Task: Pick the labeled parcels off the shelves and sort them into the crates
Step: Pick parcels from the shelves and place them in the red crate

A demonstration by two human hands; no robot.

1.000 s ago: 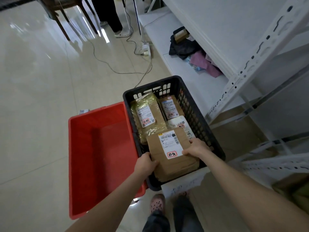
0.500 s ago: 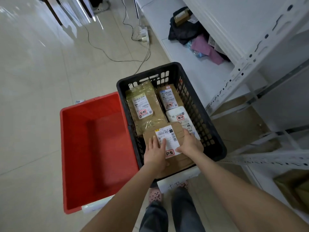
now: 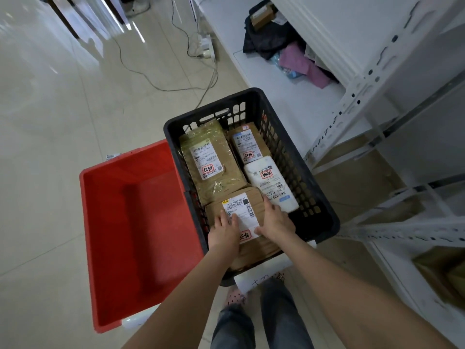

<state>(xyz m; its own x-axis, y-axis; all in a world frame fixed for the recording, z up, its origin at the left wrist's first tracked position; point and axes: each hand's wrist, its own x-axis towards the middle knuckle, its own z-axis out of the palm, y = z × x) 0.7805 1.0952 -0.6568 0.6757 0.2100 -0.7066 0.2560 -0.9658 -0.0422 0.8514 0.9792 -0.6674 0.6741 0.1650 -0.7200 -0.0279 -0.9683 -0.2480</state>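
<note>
My left hand (image 3: 224, 230) and right hand (image 3: 275, 220) have let go of the edges and now lie flat, fingers straight, pressing the cardboard parcel (image 3: 240, 207) into the black crate's (image 3: 214, 106) near end. I judge it sorted.

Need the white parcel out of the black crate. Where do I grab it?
Come straight down and pinch the white parcel at its near right corner, by the wall of the black crate: it lies flat, brown parcels crowd its left and far sides, and only there a gap seems to show.
</note>
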